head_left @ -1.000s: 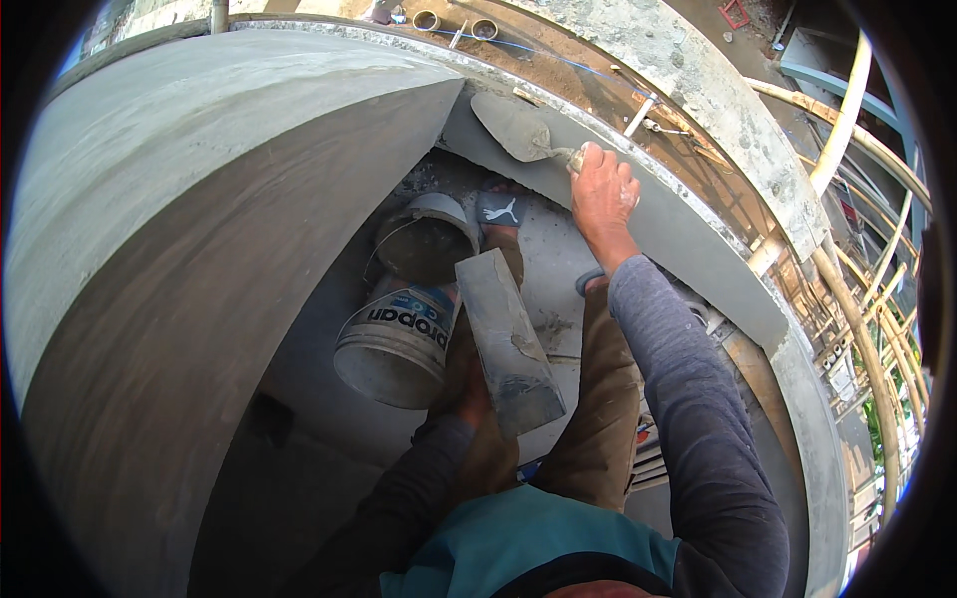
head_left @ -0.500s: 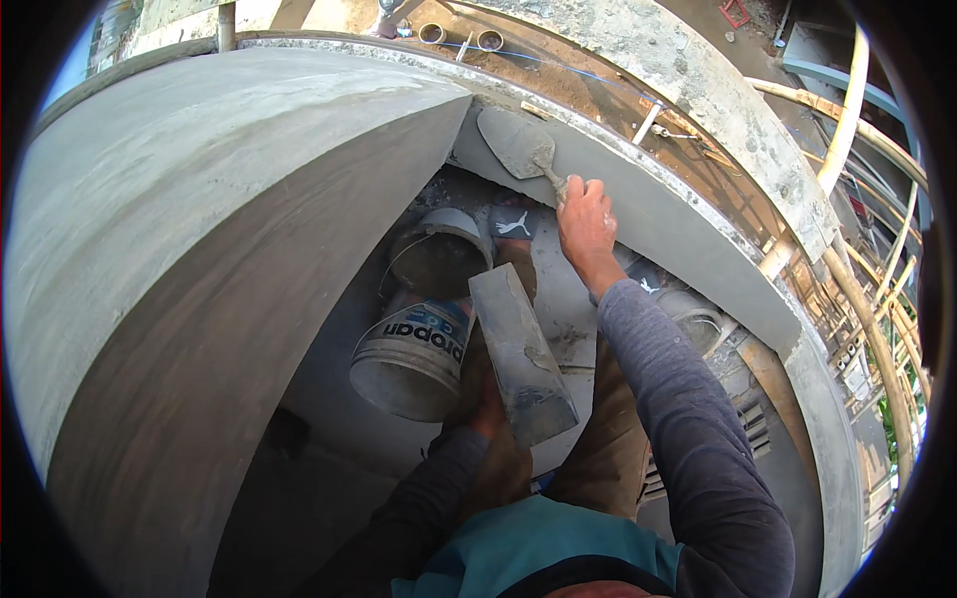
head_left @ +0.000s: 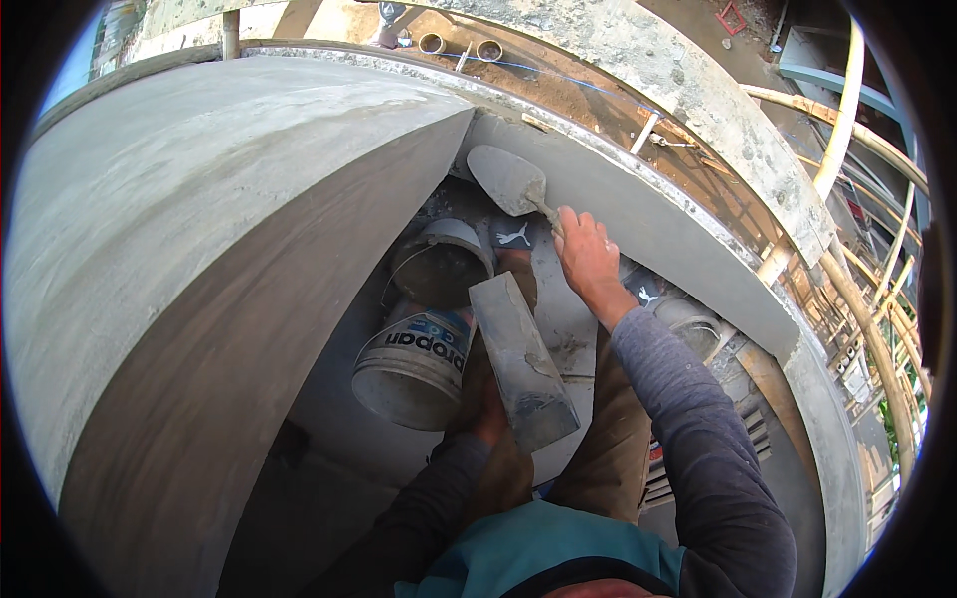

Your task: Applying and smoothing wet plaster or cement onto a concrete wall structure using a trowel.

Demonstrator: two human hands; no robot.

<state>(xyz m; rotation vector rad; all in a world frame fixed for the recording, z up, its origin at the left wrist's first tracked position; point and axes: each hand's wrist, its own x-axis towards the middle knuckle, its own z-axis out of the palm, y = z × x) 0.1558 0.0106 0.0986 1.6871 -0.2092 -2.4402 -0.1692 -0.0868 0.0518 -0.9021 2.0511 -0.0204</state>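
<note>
Smoothing, apparently, the wall (head_left: 653, 214) beyond right-hand fingers (head_left: 571, 223) gripping a trowel (head_left: 509, 179), probably needing flat pressure next, with left hand (head_left: 491, 414) obscured, grip unclear.

Bamboo poles (head_left: 843, 112) and a trowel (head_left: 506, 180) show a building site.

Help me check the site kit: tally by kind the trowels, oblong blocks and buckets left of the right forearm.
Grey spade-shaped metal trowel, in the right hand: 1
Grey oblong block, by the left hand: 1
Round white bucket and round grey bucket: 2
Total: 4
</note>
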